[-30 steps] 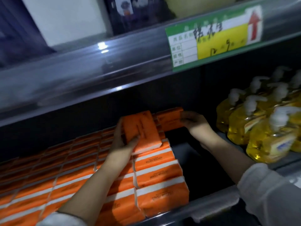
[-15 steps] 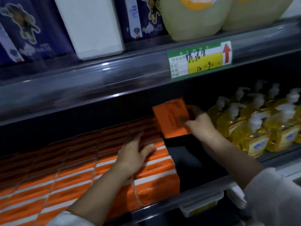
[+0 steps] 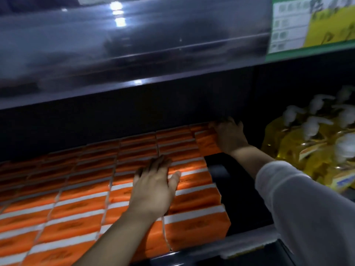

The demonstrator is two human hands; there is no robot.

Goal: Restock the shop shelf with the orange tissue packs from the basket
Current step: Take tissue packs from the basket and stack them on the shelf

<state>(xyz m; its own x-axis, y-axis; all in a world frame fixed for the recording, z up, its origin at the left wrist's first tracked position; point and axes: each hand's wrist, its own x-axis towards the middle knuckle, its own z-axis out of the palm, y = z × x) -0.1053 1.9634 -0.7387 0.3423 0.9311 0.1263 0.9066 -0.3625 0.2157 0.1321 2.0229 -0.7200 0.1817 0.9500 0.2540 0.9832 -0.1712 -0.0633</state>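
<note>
The orange tissue packs point(image 3: 194, 191) lay in tight rows across the shelf point(image 3: 242, 204), white stripes showing. They filled it from the left edge of the view to a dark bare strip on the right. At the far end of the rightmost row one rear pack point(image 3: 206, 144) stood at the back, tipped a little off the line of the rest. The right hand point(image 3: 229, 136) was on it: palm against its right side, fingers curled over its top edge, though blur hid the fingertips. The left hand point(image 3: 153, 186) lay flat on the packs nearer the front, fingers straight and spread, thumb out to the right, holding nothing. A white sleeve point(image 3: 307, 208) covered the right forearm. Beyond the bare strip stood yellow soap bottles point(image 3: 299, 148) with white pump tops, apart from the packs. Above, the glossy front rail of the upper shelf point(image 3: 134, 45) caught lamp glare. A green and yellow price label point(image 3: 311, 24) sat at its right end.
</note>
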